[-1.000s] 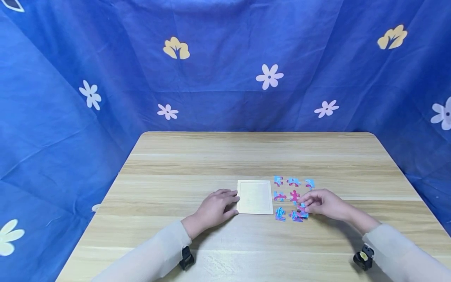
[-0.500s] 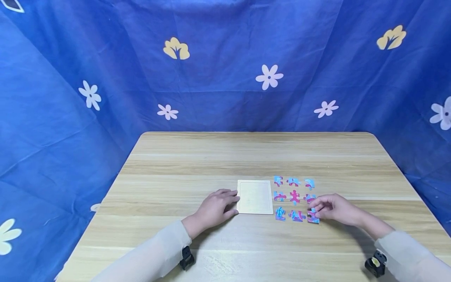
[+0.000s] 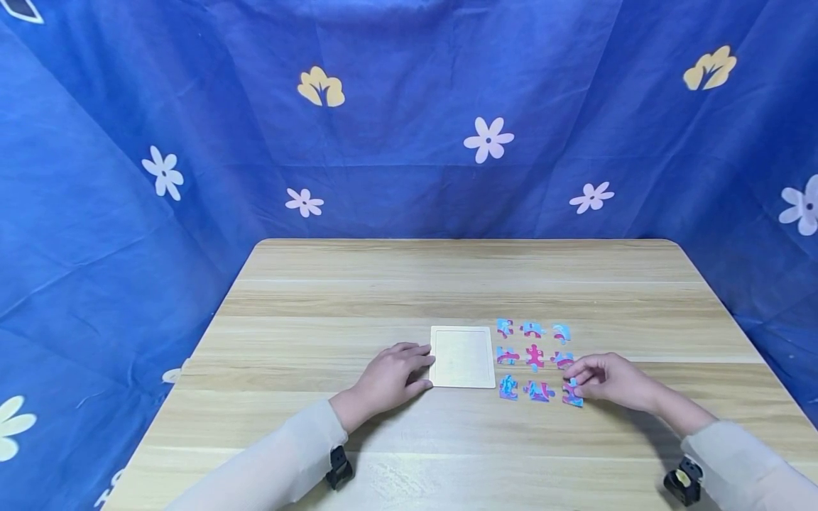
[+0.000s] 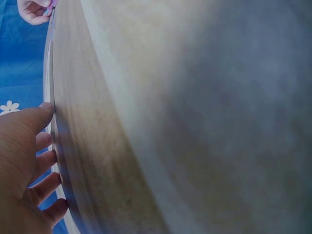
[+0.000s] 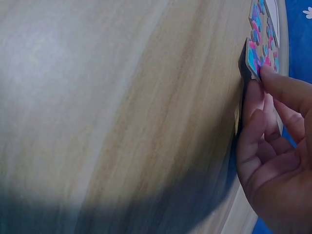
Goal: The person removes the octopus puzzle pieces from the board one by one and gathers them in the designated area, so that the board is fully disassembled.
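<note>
My right hand (image 3: 612, 380) pinches a blue and pink jigsaw piece (image 3: 572, 394) at the near right corner of a group of loose pieces. In the right wrist view, the thumb lies on top of this jigsaw piece (image 5: 253, 54) and other fingers are beneath, with its near edge tipped up from the table. My left hand (image 3: 391, 375) rests on the table, its fingertips at the left edge of a square, pale puzzle tray (image 3: 463, 358) with a thin raised border. The left wrist view shows those spread fingers (image 4: 46, 187) lightly bent.
Several jigsaw pieces lie apart in three rows right of the tray, among them a red middle piece (image 3: 534, 356) and a near left piece (image 3: 508, 387). The wooden table (image 3: 358, 298) ends at a blue flowered curtain (image 3: 409, 142) behind and at the sides.
My right hand has carried its jigsaw piece rightward, off the near middle piece to the row's right end, turning it slightly. The left hand and the tray have stayed still.
</note>
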